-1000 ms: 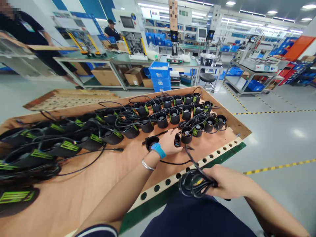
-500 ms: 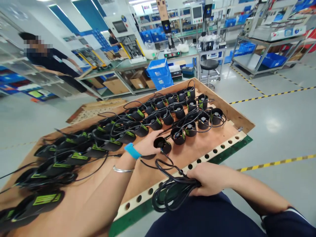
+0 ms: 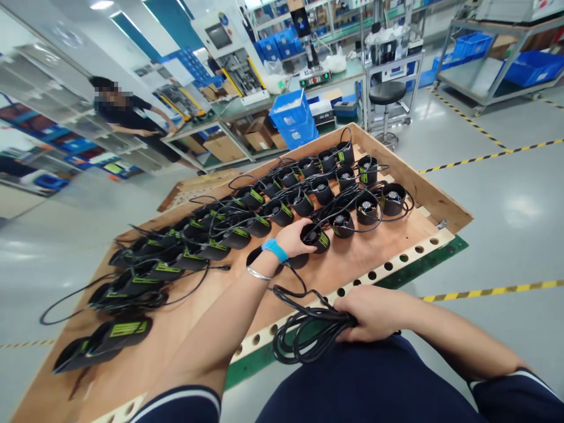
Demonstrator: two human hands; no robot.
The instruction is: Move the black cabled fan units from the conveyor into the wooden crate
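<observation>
A wide wooden tray point(image 3: 427, 194) holds several black round fan units point(image 3: 368, 207) with green labels and tangled black leads. My left hand point(image 3: 294, 237), with a blue band on its wrist, reaches across the tray, its fingers curled against one black fan unit point(image 3: 315, 236) near the tray's front. A second black unit point(image 3: 258, 257) lies partly hidden under that wrist. My right hand point(image 3: 372, 312) is closed round a coiled bundle of black cable point(image 3: 304, 338) just off the tray's front edge, above my lap.
A perforated strip point(image 3: 388, 264) edges the tray's front. Behind stand benches with blue bins point(image 3: 294, 120), cardboard boxes and a black stool point(image 3: 386, 94). A person in dark clothes point(image 3: 132, 120) works at the far left. Yellow-black floor tape point(image 3: 489, 291) runs on the right.
My left hand has moved right from one black unit onto the neighbouring one. My right hand has kept its grip on the cable coil. The view has tilted and swung left.
</observation>
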